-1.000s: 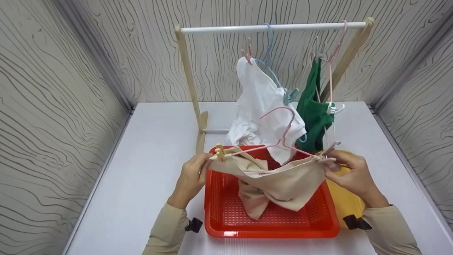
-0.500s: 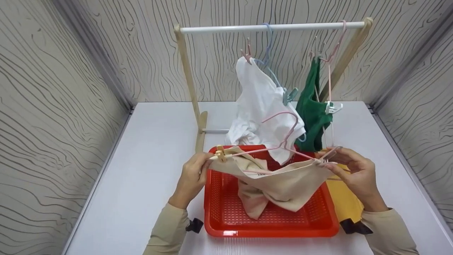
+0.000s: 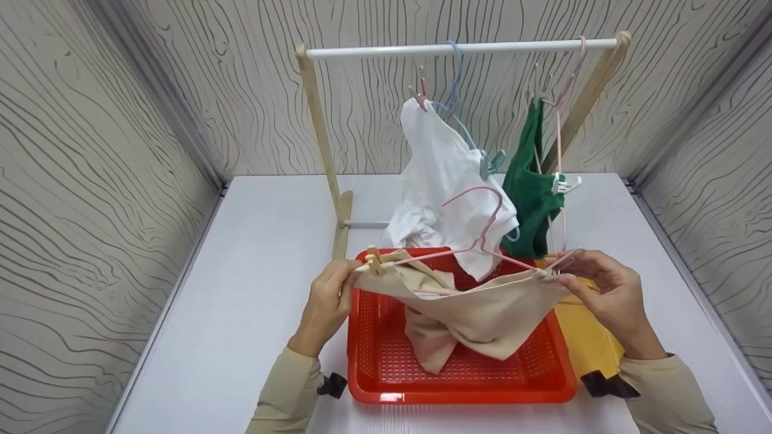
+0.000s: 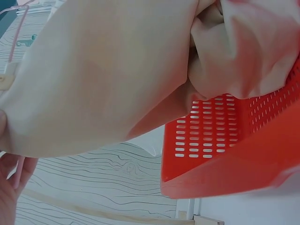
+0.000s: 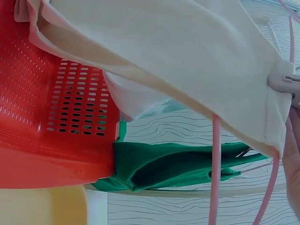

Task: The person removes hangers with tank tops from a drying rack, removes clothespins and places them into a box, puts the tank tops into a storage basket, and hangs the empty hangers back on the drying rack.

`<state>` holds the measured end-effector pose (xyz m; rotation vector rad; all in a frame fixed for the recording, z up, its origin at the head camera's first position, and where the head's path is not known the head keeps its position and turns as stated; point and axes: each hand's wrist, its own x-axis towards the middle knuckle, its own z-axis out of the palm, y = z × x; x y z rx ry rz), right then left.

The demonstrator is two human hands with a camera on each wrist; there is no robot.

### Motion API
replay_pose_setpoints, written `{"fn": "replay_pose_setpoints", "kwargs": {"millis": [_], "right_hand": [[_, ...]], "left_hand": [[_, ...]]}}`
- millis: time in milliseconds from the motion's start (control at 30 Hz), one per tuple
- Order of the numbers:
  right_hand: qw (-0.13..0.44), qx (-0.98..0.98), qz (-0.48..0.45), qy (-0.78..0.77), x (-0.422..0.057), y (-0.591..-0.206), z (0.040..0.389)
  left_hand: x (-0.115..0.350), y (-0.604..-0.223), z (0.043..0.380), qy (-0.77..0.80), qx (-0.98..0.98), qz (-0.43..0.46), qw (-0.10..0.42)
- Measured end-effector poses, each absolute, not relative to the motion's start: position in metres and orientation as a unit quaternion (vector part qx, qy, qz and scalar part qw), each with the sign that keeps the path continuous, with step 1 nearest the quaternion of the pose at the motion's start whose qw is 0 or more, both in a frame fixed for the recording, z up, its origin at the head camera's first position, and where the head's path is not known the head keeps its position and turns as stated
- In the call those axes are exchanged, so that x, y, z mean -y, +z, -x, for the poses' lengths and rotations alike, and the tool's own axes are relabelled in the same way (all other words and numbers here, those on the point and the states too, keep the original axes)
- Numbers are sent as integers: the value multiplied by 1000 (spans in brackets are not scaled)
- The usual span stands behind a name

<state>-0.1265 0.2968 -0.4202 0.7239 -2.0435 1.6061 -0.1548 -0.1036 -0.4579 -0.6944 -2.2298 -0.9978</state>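
A beige garment (image 3: 488, 316) hangs from a pink hanger (image 3: 434, 256) held level above the red basket (image 3: 461, 396), its lower folds drooping inside. My left hand (image 3: 325, 301) pinches the garment's left corner at the hanger's end, beside a yellow clothespin (image 3: 374, 263) clipped there. At the opposite corner, my right hand (image 3: 612, 295) holds a pale pinkish clothespin (image 3: 562, 261) between thumb and fingers. The right wrist view shows this clothespin (image 5: 283, 84) biting the cloth edge. The hanger's hook points up and left, free of any bar.
Behind the basket stands a wooden rack with a white bar (image 3: 386, 52). A white garment (image 3: 437, 157) and a green one (image 3: 531, 193) hang from it on hangers with clothespins. A yellow container (image 3: 585, 337) sits right of the basket, partly hidden.
My right hand has shifted slightly right, and its fingers now lie along the pinkish clothespin. The hanger's hook dipped, then rose again. My left hand stays nearly still.
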Motion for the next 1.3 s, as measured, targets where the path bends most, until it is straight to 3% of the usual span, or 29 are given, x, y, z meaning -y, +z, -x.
{"fn": "replay_pose_setpoints", "kwargs": {"millis": [433, 733, 1300], "right_hand": [[241, 732, -243, 589, -294, -419, 125], [286, 724, -230, 584, -293, -416, 127], [263, 659, -215, 671, -305, -427, 113]], "left_hand": [[105, -460, 155, -380, 842, 244, 296], [106, -460, 155, -387, 840, 245, 289], [106, -464, 156, -390, 840, 237, 292]]}}
